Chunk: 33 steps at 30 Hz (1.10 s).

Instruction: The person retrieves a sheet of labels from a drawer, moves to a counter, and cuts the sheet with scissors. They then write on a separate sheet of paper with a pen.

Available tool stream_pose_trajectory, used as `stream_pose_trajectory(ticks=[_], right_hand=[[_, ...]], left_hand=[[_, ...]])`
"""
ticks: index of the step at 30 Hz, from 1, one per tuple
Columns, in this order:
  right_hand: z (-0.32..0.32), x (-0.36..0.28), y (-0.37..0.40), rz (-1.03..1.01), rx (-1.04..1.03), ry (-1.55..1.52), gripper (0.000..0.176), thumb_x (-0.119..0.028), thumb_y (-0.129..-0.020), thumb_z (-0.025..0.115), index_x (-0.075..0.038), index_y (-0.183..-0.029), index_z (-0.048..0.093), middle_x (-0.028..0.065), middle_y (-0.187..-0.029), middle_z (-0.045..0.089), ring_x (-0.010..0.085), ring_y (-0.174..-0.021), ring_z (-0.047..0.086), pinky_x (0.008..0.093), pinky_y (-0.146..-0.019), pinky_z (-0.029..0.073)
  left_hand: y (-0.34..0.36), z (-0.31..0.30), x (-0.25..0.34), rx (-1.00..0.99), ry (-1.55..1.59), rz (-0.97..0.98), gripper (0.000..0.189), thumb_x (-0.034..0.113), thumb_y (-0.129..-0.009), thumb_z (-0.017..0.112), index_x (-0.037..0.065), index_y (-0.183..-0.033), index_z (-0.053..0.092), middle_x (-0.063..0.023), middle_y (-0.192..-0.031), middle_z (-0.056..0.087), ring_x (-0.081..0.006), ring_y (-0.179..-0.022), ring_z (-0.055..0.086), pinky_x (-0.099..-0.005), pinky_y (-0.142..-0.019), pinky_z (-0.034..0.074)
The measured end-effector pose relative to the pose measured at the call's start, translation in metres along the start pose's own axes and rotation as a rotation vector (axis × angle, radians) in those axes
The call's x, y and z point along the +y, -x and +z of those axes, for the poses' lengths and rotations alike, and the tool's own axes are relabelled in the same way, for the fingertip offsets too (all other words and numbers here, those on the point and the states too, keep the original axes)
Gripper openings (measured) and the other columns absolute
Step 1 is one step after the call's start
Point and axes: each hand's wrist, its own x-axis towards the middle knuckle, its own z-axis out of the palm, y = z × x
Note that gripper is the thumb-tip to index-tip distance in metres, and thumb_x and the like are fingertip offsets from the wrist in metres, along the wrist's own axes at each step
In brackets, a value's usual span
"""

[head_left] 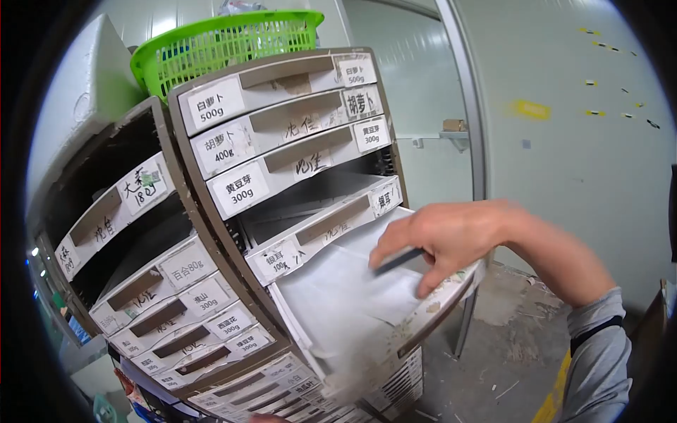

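My right hand [462, 233] is over a pulled-out drawer [430, 310], its fingers closed on a dark pen-like stick [398, 261]. White paper sheets [342, 278] lie inside this drawer, below the stick's tip. Just above it, another drawer with a handwritten front label [337, 227] stands partly pulled out. Only a sliver of my left hand [268, 418] shows at the bottom edge, beneath the cabinet's lower drawers; its fingers are hidden.
A brown-framed drawer cabinet [185, 151] holds labelled white drawers, with a second cabinet [166, 134] to its left. On top sit a green plastic basket [233, 42] and a white foam box [84, 77]. Debris lies on the concrete floor [518, 331] at right, near a yellow line [553, 395].
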Motion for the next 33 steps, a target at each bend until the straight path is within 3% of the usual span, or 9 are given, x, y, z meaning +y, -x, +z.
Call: stream_pose_trajectory(ticks=[1,6,8,12,14,20,24,25,33], right_hand=[[0.000,0.007,-0.007,0.023,-0.161,0.011,0.067,-0.020,-0.070,0.075,-0.010,-0.130,0.045,0.0117,-0.124,0.049,0.0250,-0.071,0.058,0.0341,-0.071,0.049],[0.000,0.019,-0.027,-0.078,-0.275,-0.075,0.069,-0.023,-0.067,0.076,-0.007,-0.128,0.047,0.0115,-0.121,0.051,0.0280,-0.078,0.058,0.0364,-0.078,0.047],[-0.003,0.019,-0.029,-0.093,-0.318,-0.153,0.069,-0.028,-0.069,0.073,-0.003,-0.128,0.047,0.0179,-0.120,0.055,0.0316,-0.111,0.052,0.0366,-0.094,0.042],[-0.001,0.022,-0.032,-0.122,-0.327,-0.073,0.065,-0.028,-0.069,0.072,-0.004,-0.125,0.050,0.0170,-0.115,0.057,0.0319,-0.106,0.055,0.0381,-0.091,0.044],[-0.005,0.028,-0.033,-0.132,-0.279,-0.020,0.062,-0.028,-0.069,0.072,-0.004,-0.122,0.052,0.0165,-0.112,0.059,0.0320,-0.104,0.056,0.0386,-0.090,0.044],[-0.007,0.021,-0.024,-0.139,-0.149,-0.072,0.043,-0.024,-0.071,0.069,-0.003,-0.108,0.060,0.0155,-0.098,0.063,0.0319,-0.092,0.060,0.0391,-0.078,0.047],[-0.010,0.020,-0.024,-0.183,-0.072,0.173,0.019,-0.016,-0.073,0.062,-0.002,-0.085,0.064,0.0163,-0.079,0.063,0.0341,-0.077,0.060,0.0413,-0.067,0.048],[-0.005,0.026,-0.025,-0.262,0.027,0.290,0.016,-0.016,-0.074,0.064,-0.006,-0.086,0.059,0.0063,-0.077,0.060,0.0299,-0.066,0.057,0.0395,-0.056,0.045],[-0.009,0.032,-0.024,-0.157,0.137,0.227,0.015,-0.014,-0.075,0.066,-0.006,-0.088,0.064,0.0098,-0.076,0.063,0.0318,-0.064,0.056,0.0376,-0.057,0.045]], left_hand=[[-0.019,-0.004,0.009,0.025,-0.028,0.137,0.033,0.016,-0.081,0.067,-0.004,-0.106,0.058,-0.0164,-0.093,0.061,-0.0251,-0.084,0.059,-0.0347,-0.074,0.050],[-0.087,0.000,0.041,0.036,-0.109,0.501,0.047,0.031,-0.083,0.066,-0.004,-0.112,0.054,-0.0213,-0.099,0.059,-0.0326,-0.095,0.056,-0.0400,-0.080,0.047],[-0.106,0.009,0.051,-0.007,-0.085,0.456,0.046,0.033,-0.082,0.066,-0.004,-0.107,0.056,-0.0203,-0.100,0.060,-0.0334,-0.096,0.056,-0.0414,-0.085,0.045],[-0.150,0.028,0.066,-0.112,-0.177,0.469,0.032,0.025,-0.081,0.068,-0.001,-0.098,0.061,-0.0174,-0.099,0.062,-0.0306,-0.096,0.059,-0.0387,-0.080,0.050],[-0.158,0.035,0.062,-0.247,-0.139,0.250,0.051,0.044,-0.077,0.058,0.001,-0.103,0.066,-0.0169,-0.104,0.065,-0.0391,-0.112,0.054,-0.0463,-0.096,0.038],[-0.182,0.037,0.054,-0.555,-0.221,0.251,0.047,0.038,-0.070,0.062,-0.004,-0.091,0.068,-0.0179,-0.093,0.067,-0.0355,-0.099,0.061,-0.0452,-0.093,0.041],[-0.190,0.030,0.042,-0.575,-0.162,0.301,0.049,0.039,-0.071,0.063,-0.005,-0.092,0.067,-0.0174,-0.093,0.067,-0.0337,-0.098,0.062,-0.0452,-0.092,0.041],[-0.193,0.031,0.042,-0.577,-0.157,0.318,0.048,0.038,-0.071,0.065,-0.005,-0.093,0.067,-0.0175,-0.093,0.067,-0.0336,-0.097,0.063,-0.0443,-0.092,0.041],[-0.201,0.042,0.055,-0.609,-0.275,0.302,0.029,0.016,-0.070,0.071,-0.003,-0.091,0.068,-0.0165,-0.089,0.067,-0.0303,-0.089,0.065,-0.0383,-0.086,0.045]])
